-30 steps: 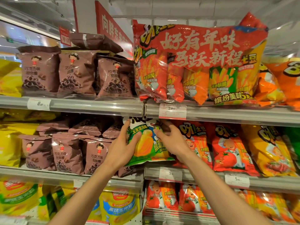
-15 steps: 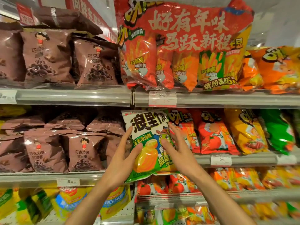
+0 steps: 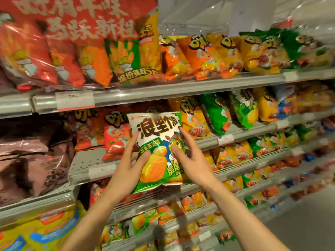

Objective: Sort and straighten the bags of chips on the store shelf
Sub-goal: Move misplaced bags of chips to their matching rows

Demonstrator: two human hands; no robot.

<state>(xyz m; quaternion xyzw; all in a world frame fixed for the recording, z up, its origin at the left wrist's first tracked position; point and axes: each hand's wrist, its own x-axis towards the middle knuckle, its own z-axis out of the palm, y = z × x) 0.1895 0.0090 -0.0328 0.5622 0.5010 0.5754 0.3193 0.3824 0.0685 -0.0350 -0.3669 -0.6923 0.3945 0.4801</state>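
A green and white foil bag of chips with a yellow-orange picture and large black characters (image 3: 159,151) is held upright in the air, in front of the middle shelf and not resting on it. The left hand (image 3: 128,165) grips its left edge, with the thumb on the front and the fingers going behind the bag. The right hand (image 3: 190,160) grips the right edge in the same way, thumb pressed on the front near the green cartoon figure. Just behind the bag, on the grey metal shelf (image 3: 87,165), stand red bags with a tomato picture (image 3: 116,136), and to the right of them are yellow bags (image 3: 194,120) and green bags (image 3: 215,113). On the shelf above lies a big red multipack with white characters (image 3: 76,42). Brown glossy bags (image 3: 30,160) fill the left side. The right part of the view is blurred.
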